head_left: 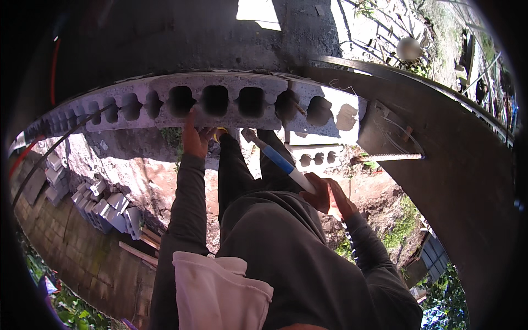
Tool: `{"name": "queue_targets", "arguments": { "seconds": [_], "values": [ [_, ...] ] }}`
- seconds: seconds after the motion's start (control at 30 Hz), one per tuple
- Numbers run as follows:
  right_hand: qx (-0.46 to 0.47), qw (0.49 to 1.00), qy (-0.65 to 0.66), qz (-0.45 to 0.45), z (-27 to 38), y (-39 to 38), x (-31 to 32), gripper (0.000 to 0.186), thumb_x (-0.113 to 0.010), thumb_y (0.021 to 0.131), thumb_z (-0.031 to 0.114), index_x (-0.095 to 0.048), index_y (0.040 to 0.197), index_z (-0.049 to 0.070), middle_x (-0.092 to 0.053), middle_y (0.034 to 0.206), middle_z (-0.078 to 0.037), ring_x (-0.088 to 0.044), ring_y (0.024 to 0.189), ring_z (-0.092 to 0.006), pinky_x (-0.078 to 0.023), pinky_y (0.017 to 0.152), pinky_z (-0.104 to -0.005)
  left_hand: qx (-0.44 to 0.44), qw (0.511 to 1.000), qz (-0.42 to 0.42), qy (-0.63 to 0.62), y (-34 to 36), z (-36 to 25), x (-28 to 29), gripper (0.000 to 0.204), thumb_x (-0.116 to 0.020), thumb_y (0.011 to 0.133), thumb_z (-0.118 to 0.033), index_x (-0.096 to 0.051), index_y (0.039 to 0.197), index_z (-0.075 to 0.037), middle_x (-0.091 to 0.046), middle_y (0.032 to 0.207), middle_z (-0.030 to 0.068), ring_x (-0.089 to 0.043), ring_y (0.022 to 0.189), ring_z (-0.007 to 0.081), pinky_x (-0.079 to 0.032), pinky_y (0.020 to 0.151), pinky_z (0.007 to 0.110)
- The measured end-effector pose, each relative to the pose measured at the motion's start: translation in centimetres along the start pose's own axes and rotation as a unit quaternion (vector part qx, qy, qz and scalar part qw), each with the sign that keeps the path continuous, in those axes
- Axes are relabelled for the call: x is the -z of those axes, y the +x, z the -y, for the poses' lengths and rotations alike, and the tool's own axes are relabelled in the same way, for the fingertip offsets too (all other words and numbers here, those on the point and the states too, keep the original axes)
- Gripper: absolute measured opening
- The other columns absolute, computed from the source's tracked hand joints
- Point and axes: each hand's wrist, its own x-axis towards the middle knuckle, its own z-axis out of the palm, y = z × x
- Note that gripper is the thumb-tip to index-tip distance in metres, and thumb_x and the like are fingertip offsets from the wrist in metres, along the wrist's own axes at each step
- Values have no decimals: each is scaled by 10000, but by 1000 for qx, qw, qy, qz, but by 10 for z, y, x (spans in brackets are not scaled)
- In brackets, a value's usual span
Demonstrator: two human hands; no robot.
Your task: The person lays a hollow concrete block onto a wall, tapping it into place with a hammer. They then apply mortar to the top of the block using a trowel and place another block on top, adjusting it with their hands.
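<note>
A row of grey hollow concrete blocks (261,82) crosses in front of me, with dark open cells along its top. My left hand (196,137) is on the near edge of one block, a finger up at the rim of a cell and the others against its side. The fingers are partly hidden, but they appear to grip the block. In my right hand (327,198) is a hammer (279,160) with a blue and white handle, held by its lower end. The hammer's head points up and left, toward the row of blocks, and is apart from them.
More blocks (113,209) are piled on the paved ground at the left. A thin dark bar (55,146) and a red cord (54,71) lie across the left. Beyond the row rises a dark wall surface (181,38). A white cloth (217,291) hangs at my front.
</note>
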Motion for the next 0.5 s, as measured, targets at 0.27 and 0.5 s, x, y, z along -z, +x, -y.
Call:
{"name": "queue_targets", "arguments": {
  "seconds": [0.27, 0.5],
  "values": [
    [-187, 849, 492, 54, -49, -23, -10, 417, -560, 1033, 255, -570, 1323, -44, -650, 1262, -171, -649, 1119, -262, -516, 992, -418, 154, 968, 180, -85, -27, 97, -48, 345, -693, 978, -266, -593, 1243, -70, -638, 1207, 112, -633, 1150, 301, -530, 1029, 455],
    [-241, 639, 730, 20, -152, -33, -46, 324, -525, 1002, 149, -581, 1298, 28, -638, 1279, -111, -623, 1158, -240, -525, 988, -403, 155, 976, 126, -83, -19, 111, -88, 334, -702, 967, -238, -612, 1242, -71, -664, 1218, 84, -665, 1142, 253, -584, 959, 422]
  ]
}}
